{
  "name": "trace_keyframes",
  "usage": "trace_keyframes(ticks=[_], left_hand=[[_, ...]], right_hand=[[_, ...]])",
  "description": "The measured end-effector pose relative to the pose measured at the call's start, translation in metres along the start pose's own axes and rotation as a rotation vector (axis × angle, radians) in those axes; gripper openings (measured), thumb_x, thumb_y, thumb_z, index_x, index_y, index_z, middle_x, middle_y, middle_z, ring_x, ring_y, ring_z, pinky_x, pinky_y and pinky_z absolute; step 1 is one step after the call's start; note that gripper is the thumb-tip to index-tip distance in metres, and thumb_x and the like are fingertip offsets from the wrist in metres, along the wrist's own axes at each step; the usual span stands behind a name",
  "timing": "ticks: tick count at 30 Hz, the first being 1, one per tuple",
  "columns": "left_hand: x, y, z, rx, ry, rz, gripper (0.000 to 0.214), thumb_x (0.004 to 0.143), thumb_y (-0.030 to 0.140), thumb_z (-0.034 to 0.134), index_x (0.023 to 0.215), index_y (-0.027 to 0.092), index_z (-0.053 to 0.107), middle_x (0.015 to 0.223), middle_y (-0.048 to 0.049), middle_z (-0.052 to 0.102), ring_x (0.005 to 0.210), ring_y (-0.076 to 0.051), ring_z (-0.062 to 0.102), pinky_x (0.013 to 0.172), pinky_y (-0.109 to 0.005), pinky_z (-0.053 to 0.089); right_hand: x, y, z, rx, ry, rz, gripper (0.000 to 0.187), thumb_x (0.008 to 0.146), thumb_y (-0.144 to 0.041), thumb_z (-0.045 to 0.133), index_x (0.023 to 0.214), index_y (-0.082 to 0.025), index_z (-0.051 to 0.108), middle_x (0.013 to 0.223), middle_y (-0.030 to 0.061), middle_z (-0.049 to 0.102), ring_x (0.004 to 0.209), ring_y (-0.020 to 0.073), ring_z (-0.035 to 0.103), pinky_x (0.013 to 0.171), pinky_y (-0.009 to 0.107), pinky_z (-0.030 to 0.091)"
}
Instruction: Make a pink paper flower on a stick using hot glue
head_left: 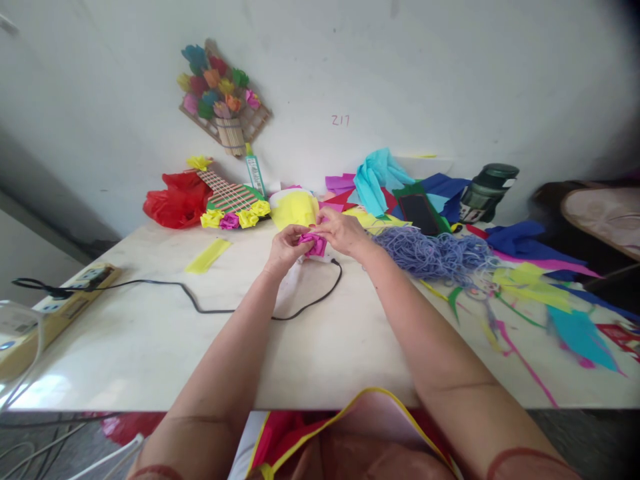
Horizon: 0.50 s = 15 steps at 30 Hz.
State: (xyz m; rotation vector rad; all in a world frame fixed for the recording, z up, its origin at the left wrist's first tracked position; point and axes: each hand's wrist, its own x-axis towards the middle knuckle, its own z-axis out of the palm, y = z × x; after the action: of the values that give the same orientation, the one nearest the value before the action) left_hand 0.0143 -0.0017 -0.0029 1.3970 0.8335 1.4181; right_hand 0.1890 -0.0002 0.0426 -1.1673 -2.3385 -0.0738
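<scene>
Between my two hands is a bunched magenta paper flower (316,247), held above the middle of the table. My left hand (290,248) pinches its left side with thumb and fingers. My right hand (343,232) is closed at its upper edge, fingertips close to those of the left. Just below the flower, partly hidden, a small white object (325,259) joins a black cord (320,295). Behind my hands lies yellow paper (294,208). To the left rests a stick-woven craft (230,193) edged with yellow and magenta paper flowers.
A power strip (75,300) sits at the table's left, with the cord running across. Tangled blue-purple string (430,253), a phone (419,213), a dark green bottle (487,193) and paper scraps cover the right. One yellow strip (209,256) lies left. A flower decoration (223,93) hangs on the wall.
</scene>
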Motion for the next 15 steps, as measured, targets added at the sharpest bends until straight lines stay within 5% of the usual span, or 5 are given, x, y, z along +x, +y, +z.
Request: trace_keyframes(ticks=[15], left_hand=[[0.0034,-0.0019,-0.0017,-0.024,0.065,0.113,0.041,0.05,0.03,0.088,0.082,0.016,0.065,0.074,-0.0017,0.07,0.069,-0.015,0.065,0.069,-0.028,0.052]], right_hand=[[0.0,0.0066,0.0015,0.006,0.098,-0.005,0.021,0.091,-0.031,0.057,0.1,-0.02,0.073,0.111,0.0096,0.064,0.093,0.0213,0.06,0.071,0.031,0.043]])
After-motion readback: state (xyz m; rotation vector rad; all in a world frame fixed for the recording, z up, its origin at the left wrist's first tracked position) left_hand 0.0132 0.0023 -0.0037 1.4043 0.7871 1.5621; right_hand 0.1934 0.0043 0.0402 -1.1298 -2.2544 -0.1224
